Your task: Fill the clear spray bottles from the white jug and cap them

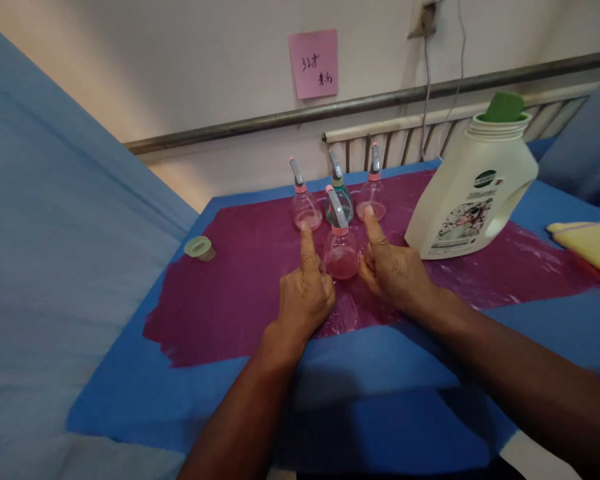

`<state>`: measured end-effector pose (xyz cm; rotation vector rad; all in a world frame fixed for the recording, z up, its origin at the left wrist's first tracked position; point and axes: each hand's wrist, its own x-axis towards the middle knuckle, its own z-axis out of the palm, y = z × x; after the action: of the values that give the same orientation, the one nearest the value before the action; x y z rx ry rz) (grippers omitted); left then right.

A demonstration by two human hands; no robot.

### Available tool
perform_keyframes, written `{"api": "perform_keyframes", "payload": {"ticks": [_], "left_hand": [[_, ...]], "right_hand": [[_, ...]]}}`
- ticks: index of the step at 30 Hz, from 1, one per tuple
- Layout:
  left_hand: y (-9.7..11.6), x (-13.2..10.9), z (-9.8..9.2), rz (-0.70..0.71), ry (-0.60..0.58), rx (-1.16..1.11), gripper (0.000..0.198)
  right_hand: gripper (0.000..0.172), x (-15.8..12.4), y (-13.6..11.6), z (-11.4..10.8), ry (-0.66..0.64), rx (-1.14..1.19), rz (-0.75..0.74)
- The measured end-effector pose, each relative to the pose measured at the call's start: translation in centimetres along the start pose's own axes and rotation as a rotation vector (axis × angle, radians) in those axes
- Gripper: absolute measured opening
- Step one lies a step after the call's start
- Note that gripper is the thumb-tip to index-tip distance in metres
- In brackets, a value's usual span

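Several small spray bottles with grey trigger heads stand close together on a maroon plastic sheet (230, 287). My left hand (306, 293) points its index finger at the base of the left pink bottle (307, 212); its other fingers are curled. In the same pose, my right hand (393, 267) has its index fingertip at the right pink bottle (372, 195). Between my hands stands the front pink bottle (342, 257), upright; whether my curled fingers touch it I cannot tell. Behind it is a teal bottle (347, 200), partly hidden. Neither hand visibly grips anything.
To the right stands a large white detergent jug (473, 193) with a green piece in its mouth. A small pale-green cup (200, 248) lies at the left, and a yellow cloth (593, 243) lies far right. A metal rail (280, 120) runs along the wall behind.
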<state>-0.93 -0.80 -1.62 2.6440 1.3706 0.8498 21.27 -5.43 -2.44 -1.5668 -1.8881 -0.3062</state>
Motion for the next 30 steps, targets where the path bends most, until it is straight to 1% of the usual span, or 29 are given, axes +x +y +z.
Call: {"api": "perform_keyframes", "payload": {"ticks": [3,5,10,14,16,19,21,23,25,26,28,30], "left_hand": [[0.0,0.0,0.3,-0.010,-0.011,-0.003,0.112],[-0.1,0.0,0.5,-0.006,-0.012,0.003,0.111],[-0.8,0.0,1.4,0.026,0.004,0.041,0.110],[-1.0,0.3,1.4,-0.011,-0.038,0.057,0.110],[-0.8,0.6,1.0,-0.046,-0.071,0.063,0.106],[-0.3,0.7,-0.1,-0.062,-0.111,0.063,0.098],[-0.2,0.3,-1.0,-0.039,-0.115,0.077,0.086],[-0.6,-0.5,-2.0,-0.009,-0.124,0.117,0.066],[-1.8,-1.8,-3.1,0.007,-0.143,0.159,0.051],[-2.8,-2.6,-3.8,0.004,-0.142,0.166,0.048],[-5.5,-4.4,-5.1,-0.024,-0.116,0.189,0.049],[-9.0,-6.4,-6.6,-0.074,-0.086,0.244,0.056]], "right_hand": [[0.088,-0.2,0.2,0.0,-0.027,0.032,0.050],[0.086,-0.3,0.4,0.0,-0.022,0.050,0.064],[0.086,-0.3,0.9,0.4,-0.011,0.037,0.050],[0.084,0.0,1.4,0.4,-0.050,-0.009,0.082],[0.076,0.2,1.7,0.0,-0.076,-0.039,0.086],[0.048,0.1,2.3,-1.0,-0.096,-0.070,0.037],[0.040,-0.6,2.6,-1.8,-0.100,-0.088,0.015],[0.037,-2.0,3.2,-2.6,-0.114,-0.124,0.018],[0.037,-3.9,4.3,-3.7,-0.132,-0.165,0.033],[0.037,-5.0,5.0,-4.3,-0.138,-0.180,0.045],[0.041,-7.5,6.9,-5.7,-0.139,-0.196,0.079],[0.047,-10.1,9.4,-7.2,-0.153,-0.197,0.107]]}}
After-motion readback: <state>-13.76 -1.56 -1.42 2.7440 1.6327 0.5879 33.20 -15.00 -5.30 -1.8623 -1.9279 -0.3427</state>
